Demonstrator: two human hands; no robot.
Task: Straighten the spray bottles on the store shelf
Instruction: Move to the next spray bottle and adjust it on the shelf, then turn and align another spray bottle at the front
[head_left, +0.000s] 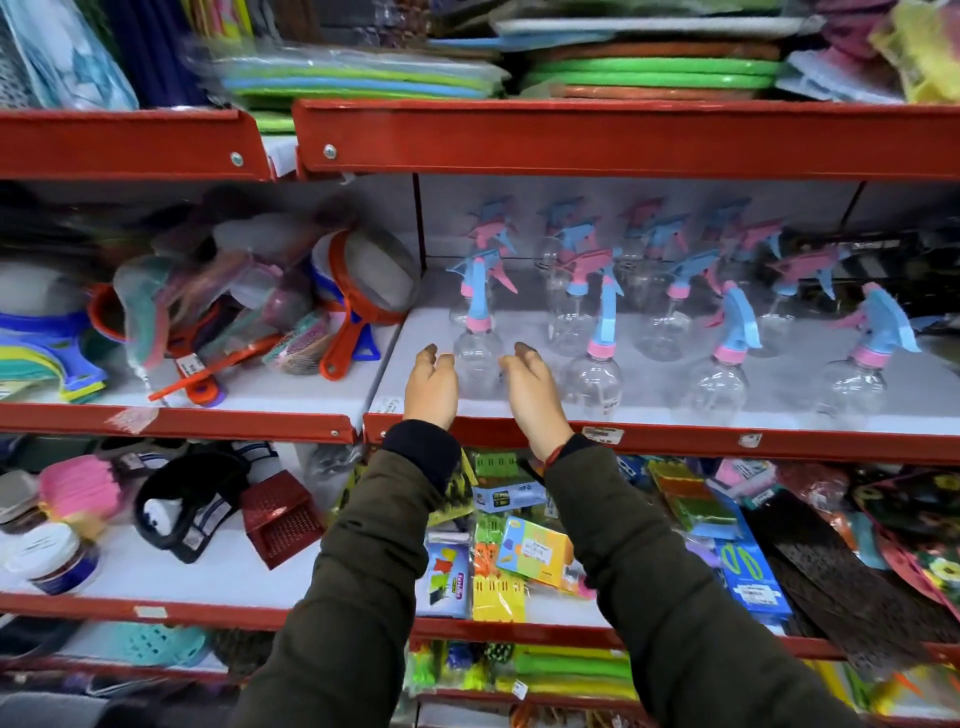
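Note:
Several clear spray bottles with blue-and-pink trigger heads stand on the white middle shelf (649, 418). The front-left bottle (477, 332) stands upright between my two hands. My left hand (432, 387) is at its left side and my right hand (527, 392) at its right side, fingers curved and apart. Whether they touch the bottle is unclear. To the right stand a second front bottle (592, 371), a third (719, 382) and a fourth (857, 382), their heads turned different ways. More bottles (670, 317) stand in rows behind.
Strainers and sieves (343, 296) crowd the shelf section to the left. The red upper shelf edge (623, 137) hangs low over the bottles. Packaged goods (530, 551) fill the shelf below, under my sleeves.

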